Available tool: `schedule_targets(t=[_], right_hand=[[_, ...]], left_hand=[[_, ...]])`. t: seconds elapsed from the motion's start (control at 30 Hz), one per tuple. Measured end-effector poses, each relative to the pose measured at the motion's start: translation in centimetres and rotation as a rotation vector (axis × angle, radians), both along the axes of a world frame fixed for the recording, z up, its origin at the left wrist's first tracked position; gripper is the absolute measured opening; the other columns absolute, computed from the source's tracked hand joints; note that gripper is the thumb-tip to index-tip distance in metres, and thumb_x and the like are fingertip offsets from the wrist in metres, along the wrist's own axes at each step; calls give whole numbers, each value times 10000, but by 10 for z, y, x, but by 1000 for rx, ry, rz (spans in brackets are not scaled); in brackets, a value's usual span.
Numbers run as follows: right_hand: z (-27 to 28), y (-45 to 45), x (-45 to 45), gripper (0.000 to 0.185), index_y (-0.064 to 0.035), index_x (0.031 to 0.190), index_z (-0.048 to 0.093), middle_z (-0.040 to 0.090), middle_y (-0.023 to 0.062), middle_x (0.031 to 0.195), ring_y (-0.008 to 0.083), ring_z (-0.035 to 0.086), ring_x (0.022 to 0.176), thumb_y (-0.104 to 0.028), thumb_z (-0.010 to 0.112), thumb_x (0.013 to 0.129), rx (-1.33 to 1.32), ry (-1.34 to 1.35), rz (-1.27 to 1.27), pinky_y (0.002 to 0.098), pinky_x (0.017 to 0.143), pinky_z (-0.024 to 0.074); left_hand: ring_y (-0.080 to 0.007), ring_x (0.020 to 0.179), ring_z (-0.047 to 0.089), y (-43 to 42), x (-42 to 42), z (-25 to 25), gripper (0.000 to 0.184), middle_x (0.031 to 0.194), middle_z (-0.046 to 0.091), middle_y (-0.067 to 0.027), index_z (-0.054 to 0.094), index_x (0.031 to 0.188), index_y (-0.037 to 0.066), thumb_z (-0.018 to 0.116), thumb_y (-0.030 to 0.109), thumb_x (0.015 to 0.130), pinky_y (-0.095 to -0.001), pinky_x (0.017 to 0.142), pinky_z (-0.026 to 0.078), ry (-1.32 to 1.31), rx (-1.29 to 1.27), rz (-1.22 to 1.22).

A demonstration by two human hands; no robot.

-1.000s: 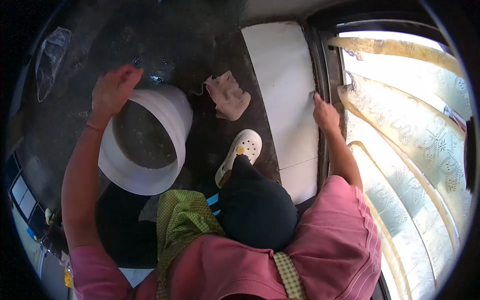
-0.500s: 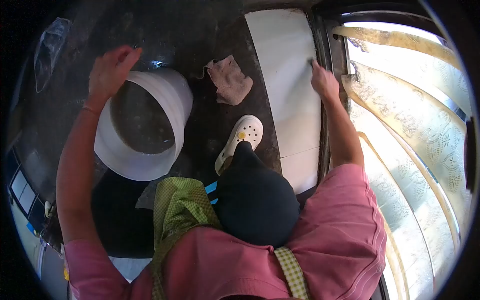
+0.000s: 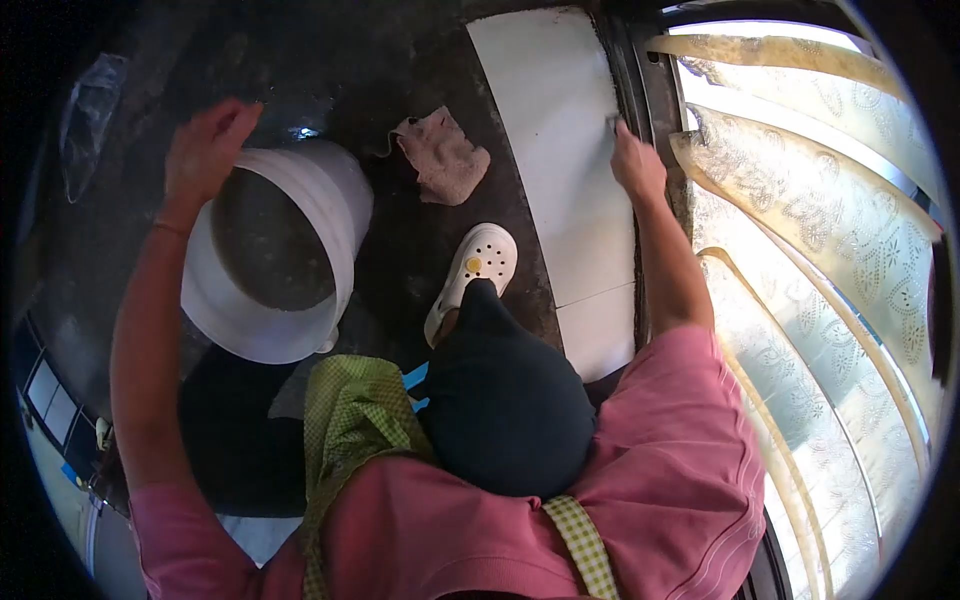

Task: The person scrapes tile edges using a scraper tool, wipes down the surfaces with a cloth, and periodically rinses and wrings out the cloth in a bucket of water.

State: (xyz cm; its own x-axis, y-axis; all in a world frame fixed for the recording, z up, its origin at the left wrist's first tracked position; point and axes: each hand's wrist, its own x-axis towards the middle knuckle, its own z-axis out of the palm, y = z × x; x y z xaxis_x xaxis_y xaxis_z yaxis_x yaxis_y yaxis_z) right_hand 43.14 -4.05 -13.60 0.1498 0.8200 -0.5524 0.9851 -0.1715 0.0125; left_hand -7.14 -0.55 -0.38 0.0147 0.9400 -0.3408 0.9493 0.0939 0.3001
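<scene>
My left hand [image 3: 208, 150] is beside the far left rim of a white plastic bucket [image 3: 262, 345]. Its fingers are loosely stretched and apart, with nothing seen in them; whether the wrist touches the rim is unclear. Murky water [image 3: 275, 245] lies inside the bucket, which appears tilted. Over the right edge of a white tiled strip [image 3: 555, 150], my right hand [image 3: 638, 165] is closed. A small dark tip shows at its fingers, too small to name. A pinkish-brown cloth [image 3: 442, 158] rests on the dark floor between the bucket and the strip.
A white clog [image 3: 480, 265] is on my foot, close to the cloth. Clear plastic [image 3: 92, 125] lies at the far left. Along the right, patterned strip curtains [image 3: 820, 190] hang beside a dark door frame [image 3: 625, 70]. A green checked apron [image 3: 360, 410] covers my lap.
The whole view has shifted slightly, moving the bucket, cloth and strip a little left. My right hand stays by the strip's right edge and my left hand stays by the bucket.
</scene>
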Motion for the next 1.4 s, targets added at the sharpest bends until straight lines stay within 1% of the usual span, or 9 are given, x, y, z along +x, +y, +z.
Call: schedule_targets(t=[0.27, 0.33, 0.5, 0.63, 0.73, 0.87, 1.13, 1.33, 1.4], right_hand=[[5, -68, 20, 375, -232, 1278, 404, 633, 204, 929, 399, 605, 880, -259, 328, 912, -79, -53, -60, 512, 785, 463], [-7, -55, 19, 359, -212, 1249, 432, 634, 202, 927, 401, 605, 874, -253, 329, 908, 37, -31, -41, 510, 776, 467], [-8, -3, -2, 314, -159, 1176, 457, 634, 196, 906, 398, 606, 859, -229, 330, 898, 107, 21, -31, 500, 711, 486], [3, -96, 43, 333, -208, 1218, 445, 626, 227, 928, 404, 603, 882, -230, 349, 900, -50, -29, -67, 521, 750, 470], [9, -131, 41, 350, -237, 1253, 428, 619, 245, 888, 436, 592, 838, -280, 334, 919, -92, -49, -157, 542, 743, 453], [-15, -68, 21, 358, -185, 1201, 425, 622, 228, 837, 424, 597, 798, -157, 387, 846, 126, 42, -80, 523, 666, 462], [7, -134, 44, 362, -199, 1239, 396, 626, 245, 878, 425, 607, 831, -199, 347, 880, -135, 6, -104, 528, 723, 464], [-4, -77, 25, 327, -139, 1181, 419, 623, 230, 877, 424, 605, 817, -152, 361, 860, 102, 56, -99, 525, 704, 470], [2, -108, 36, 373, -158, 1232, 400, 626, 224, 901, 412, 607, 840, -163, 364, 860, -32, 3, -106, 502, 712, 479]], left_hand=[[-222, 852, 620, 2, 0, 4, 390, 894, 645, -121, 626, 1019, 77, 530, 413, 847, -320, 754, 450, 4, -67, 35], [-314, 774, 614, -2, -4, 1, 298, 828, 639, -110, 632, 897, 114, 535, 391, 848, -384, 662, 467, -29, 120, -178], [-327, 791, 607, 4, -7, 4, 329, 864, 632, -124, 627, 914, 103, 516, 407, 854, -386, 685, 455, -24, -12, -2], [-327, 836, 611, -1, 7, 9, 353, 884, 631, -143, 636, 941, 105, 510, 423, 852, -375, 723, 451, -44, 43, 80], [-321, 851, 613, 0, 7, 8, 375, 893, 634, -148, 640, 955, 105, 510, 439, 847, -366, 726, 451, -25, 35, 56], [-330, 845, 611, 2, -5, -6, 375, 876, 634, -146, 640, 944, 101, 509, 439, 846, -364, 719, 450, -33, 47, 37], [-336, 830, 598, 1, 5, 2, 386, 870, 623, -161, 634, 933, 82, 515, 438, 839, -350, 718, 439, -82, 35, 30], [-363, 868, 583, 7, -9, -9, 410, 902, 618, -179, 625, 968, 80, 483, 448, 855, -378, 749, 434, -2, -3, 29], [-361, 872, 584, 10, -22, -20, 422, 908, 620, -178, 625, 970, 78, 474, 456, 858, -382, 749, 434, -14, 29, -35]])
